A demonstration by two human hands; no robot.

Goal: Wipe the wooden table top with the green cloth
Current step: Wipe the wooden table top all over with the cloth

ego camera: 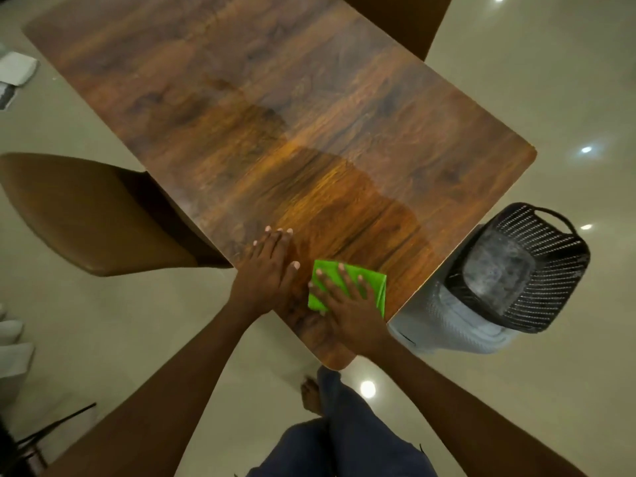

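Note:
The wooden table top [275,115] stretches away from me, glossy and dark brown, with its near corner just below my hands. A folded green cloth [373,282] lies flat near that corner. My right hand [347,304] presses down on the cloth with fingers spread over it. My left hand [270,268] rests flat on the bare wood just left of the cloth, fingers together and pointing away, holding nothing.
A brown chair [86,215] stands at the table's left side, and another chair back [406,18] shows at the far right. A black slatted basket [537,270] sits on a pale ribbed container [444,318] right of the corner. Glossy tiled floor [568,98] surrounds everything.

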